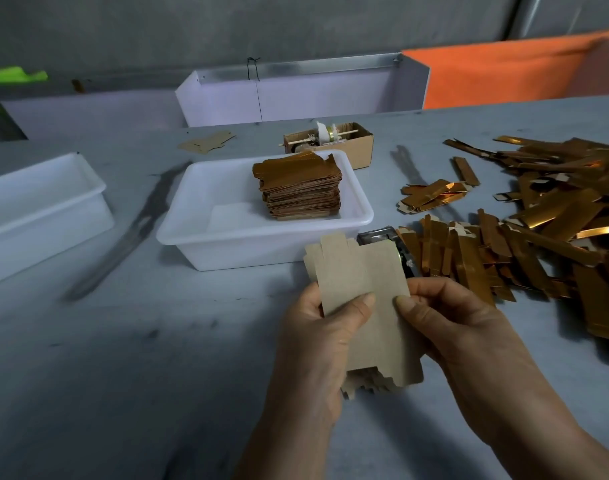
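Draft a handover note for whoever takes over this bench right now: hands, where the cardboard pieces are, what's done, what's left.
Left hand grips a thin stack of flat brown die-cut cardboard blanks, thumb on top. Right hand pinches its right edge.
Done: a tall pile of gold-faced blanks stands in the white rectangular plastic tub.
Left: the held stack probably joins that pile; loose gold foil strips lie heaped on the grey table at right, perhaps to sort.

Thumbs forward, left hand [315,337] and right hand [452,320] pinch.
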`<action>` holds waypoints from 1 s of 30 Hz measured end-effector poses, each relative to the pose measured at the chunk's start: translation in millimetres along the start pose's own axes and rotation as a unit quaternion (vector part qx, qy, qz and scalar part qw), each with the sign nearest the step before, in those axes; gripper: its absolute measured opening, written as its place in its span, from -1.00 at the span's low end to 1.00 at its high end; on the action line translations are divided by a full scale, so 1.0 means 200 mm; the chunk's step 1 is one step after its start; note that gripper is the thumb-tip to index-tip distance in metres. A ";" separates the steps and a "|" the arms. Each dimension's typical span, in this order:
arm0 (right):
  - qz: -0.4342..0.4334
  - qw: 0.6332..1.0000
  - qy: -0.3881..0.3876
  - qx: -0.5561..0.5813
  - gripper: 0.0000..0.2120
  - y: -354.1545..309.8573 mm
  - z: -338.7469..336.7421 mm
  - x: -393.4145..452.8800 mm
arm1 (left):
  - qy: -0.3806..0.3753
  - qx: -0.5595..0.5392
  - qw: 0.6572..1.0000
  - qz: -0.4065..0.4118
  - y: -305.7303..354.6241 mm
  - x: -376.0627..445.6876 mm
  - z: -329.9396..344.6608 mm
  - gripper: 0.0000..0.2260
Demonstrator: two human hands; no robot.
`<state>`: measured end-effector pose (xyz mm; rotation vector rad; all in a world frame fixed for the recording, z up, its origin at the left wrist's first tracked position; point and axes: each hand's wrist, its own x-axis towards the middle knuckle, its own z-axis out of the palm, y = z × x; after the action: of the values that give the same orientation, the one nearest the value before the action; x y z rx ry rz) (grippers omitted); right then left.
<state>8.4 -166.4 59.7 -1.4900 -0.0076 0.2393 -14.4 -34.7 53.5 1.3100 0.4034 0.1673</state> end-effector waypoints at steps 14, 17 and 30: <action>-0.184 0.941 0.087 -0.271 -0.89 0.01 0.03 -0.09 | 0.054 0.056 0.994 0.072 -0.03 -0.04 0.07 -0.85; -0.191 0.935 0.076 -0.289 -0.86 0.02 0.04 -0.10 | 0.059 0.061 0.995 0.054 -0.03 -0.05 0.08 -0.82; -0.153 0.979 0.003 -0.132 -0.71 -0.03 0.05 -0.09 | -0.088 0.047 0.992 0.078 0.04 -0.09 0.05 -0.86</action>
<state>-9.5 -160.6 68.8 -1.7295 -0.2726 -0.0176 -27.2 -48.2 65.9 1.4381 0.1594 0.1637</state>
